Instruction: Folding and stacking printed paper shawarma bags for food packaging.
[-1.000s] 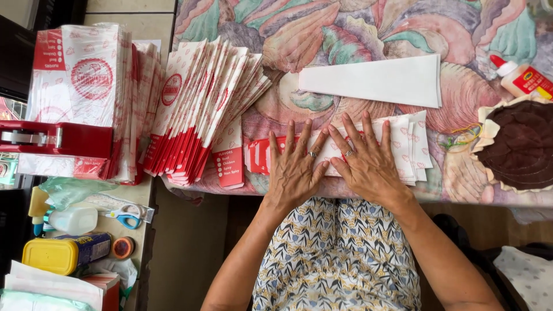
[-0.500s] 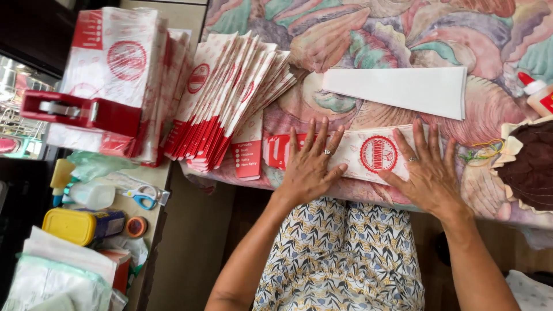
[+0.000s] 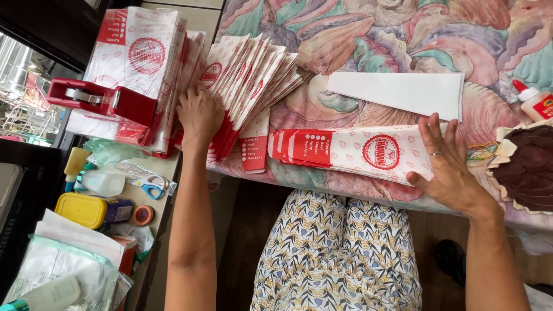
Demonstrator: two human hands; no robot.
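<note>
Right hand (image 3: 446, 167) lay flat, fingers spread, pressing the right end of a small stack of red-and-white paper sleeves (image 3: 351, 151) at centre frame, along the near edge of the surface (image 3: 368, 52). Left hand (image 3: 200, 115) rested with fingers together and slightly curled on the fanned pile of paper sleeves (image 3: 247, 75), upper-centre left, gripping nothing that could be seen. The sleeves looked thin, light and floppy, likely smooth enough to slide over one another, and easy to crease; judged best taken by pinching the whole stack across its short end or squaring it between both palms, not by one sheet. A plain white folded paper (image 3: 403, 92) lay just beyond the stack, apart from it. The surface wore a soft floral cloth, which would probably bunch under a push. Upper left stood a red tape dispenser (image 3: 101, 101) in front of an upright bundle of the same sleeves (image 3: 138, 52). A glue bottle (image 3: 533, 101) sat at the right edge, brown paper liners (image 3: 527, 167) below it. A side shelf at lower left held scissors (image 3: 151, 185), a yellow-lidded tub (image 3: 92, 210) and a white bottle (image 3: 103, 183). Room was cramped.
</note>
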